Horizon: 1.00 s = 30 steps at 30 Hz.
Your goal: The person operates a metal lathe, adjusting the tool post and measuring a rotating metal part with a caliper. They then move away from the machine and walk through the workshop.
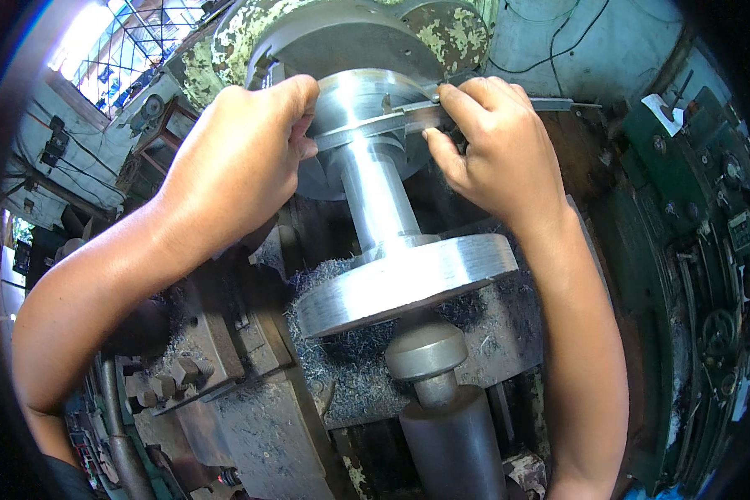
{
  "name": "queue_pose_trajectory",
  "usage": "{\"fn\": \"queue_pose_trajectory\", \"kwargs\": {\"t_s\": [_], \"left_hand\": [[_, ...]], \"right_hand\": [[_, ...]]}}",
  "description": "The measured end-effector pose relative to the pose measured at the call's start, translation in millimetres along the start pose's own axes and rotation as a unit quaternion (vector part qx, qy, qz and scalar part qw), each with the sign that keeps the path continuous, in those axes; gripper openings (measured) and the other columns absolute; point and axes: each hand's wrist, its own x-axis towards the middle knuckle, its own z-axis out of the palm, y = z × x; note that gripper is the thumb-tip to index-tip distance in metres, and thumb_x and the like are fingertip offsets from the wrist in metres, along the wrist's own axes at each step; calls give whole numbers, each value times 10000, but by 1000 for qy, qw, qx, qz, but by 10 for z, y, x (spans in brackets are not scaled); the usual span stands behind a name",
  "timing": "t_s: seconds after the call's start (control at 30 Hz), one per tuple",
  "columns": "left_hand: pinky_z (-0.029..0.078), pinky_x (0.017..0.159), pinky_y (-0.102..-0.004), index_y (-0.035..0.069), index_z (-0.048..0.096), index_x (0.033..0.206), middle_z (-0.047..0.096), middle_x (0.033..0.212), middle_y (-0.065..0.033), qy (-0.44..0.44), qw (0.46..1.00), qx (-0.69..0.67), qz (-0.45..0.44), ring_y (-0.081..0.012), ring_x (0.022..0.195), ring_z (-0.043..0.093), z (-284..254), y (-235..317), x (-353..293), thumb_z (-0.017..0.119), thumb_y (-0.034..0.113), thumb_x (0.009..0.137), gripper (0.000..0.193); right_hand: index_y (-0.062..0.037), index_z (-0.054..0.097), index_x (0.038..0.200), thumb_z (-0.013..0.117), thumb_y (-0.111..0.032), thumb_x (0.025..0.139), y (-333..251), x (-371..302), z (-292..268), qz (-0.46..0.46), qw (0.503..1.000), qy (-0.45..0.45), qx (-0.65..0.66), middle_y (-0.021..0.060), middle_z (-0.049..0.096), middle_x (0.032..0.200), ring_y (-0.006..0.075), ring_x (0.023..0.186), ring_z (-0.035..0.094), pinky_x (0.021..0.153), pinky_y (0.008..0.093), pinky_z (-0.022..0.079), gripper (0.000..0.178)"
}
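Observation:
A long metal caliper (pixel 367 130) lies across a shiny turned metal workpiece (pixel 379 196), close to its far flange. My left hand (pixel 246 137) pinches the caliper's left end, its fingertips partly hidden behind the thumb side. Thumb and fingers of my right hand (pixel 500 146) grip the caliper's sliding part, and the bare beam sticks out to the right beyond my knuckles. The workpiece has a slim shaft between the far flange (pixel 362 90) and a wide near disc (pixel 412 283). Whether the jaws touch the metal, I cannot tell.
A lathe chuck (pixel 342 42) stands behind the far flange. The tailstock centre (pixel 425 346) meets the near disc. Metal shavings (pixel 350 367) cover the bed below. A bolted tool post (pixel 187 367) sits at left, and a green machine (pixel 692 208) stands at right.

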Motion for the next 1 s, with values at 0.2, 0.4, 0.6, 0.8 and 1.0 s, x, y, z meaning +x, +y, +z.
{"fn": "queue_pose_trajectory", "kwargs": {"t_s": [0.2, 0.4, 0.6, 0.8, 1.0], "left_hand": [[464, 601, -402, 1, 474, 800, 525, 654, -203, 16, 999, 9, 30, -386, 642, 539, 28, -38, -8, 722, 0, 803, 247], [441, 587, -395, 4, 456, 812, 494, 644, -185, 31, 998, -4, 52, -365, 598, 513, 81, -110, -7, 725, -9, 793, 270], [441, 599, -377, 8, 443, 811, 472, 651, -160, 23, 999, -2, 48, -311, 603, 480, 67, -112, -2, 731, -14, 791, 289], [444, 585, -352, 9, 432, 804, 463, 640, -144, 25, 999, -5, 48, -258, 593, 449, 65, -100, 5, 734, -21, 791, 304], [424, 483, -308, 36, 389, 792, 502, 598, -83, -57, 995, -57, -58, -147, 516, 592, 16, -50, 28, 696, -25, 846, 317]], "right_hand": [[-6, 714, 757, 721, -553, 790, -26, 58, 2, -8, 999, 25, -19, 161, 665, 730, 322, 754, 664, 745, 408, 508, 548], [-25, 686, 682, 745, -621, 733, -99, 88, 61, 36, 997, 25, -70, 133, 626, 642, 300, 640, 639, 660, 401, 496, 601], [-44, 727, 747, 712, -460, 835, 7, 83, 64, 23, 999, -1, -23, 128, 674, 690, 307, 695, 684, 706, 432, 534, 425], [-28, 730, 931, 716, -186, 845, 128, 84, 10, 11, 999, -39, 29, 154, 687, 834, 321, 807, 694, 757, 400, 561, 180], [-52, 694, 1161, 691, -18, 829, 111, 12, -66, 4, 996, -84, 37, 142, 676, 934, 300, 835, 682, 772, 374, 562, 334]]}}
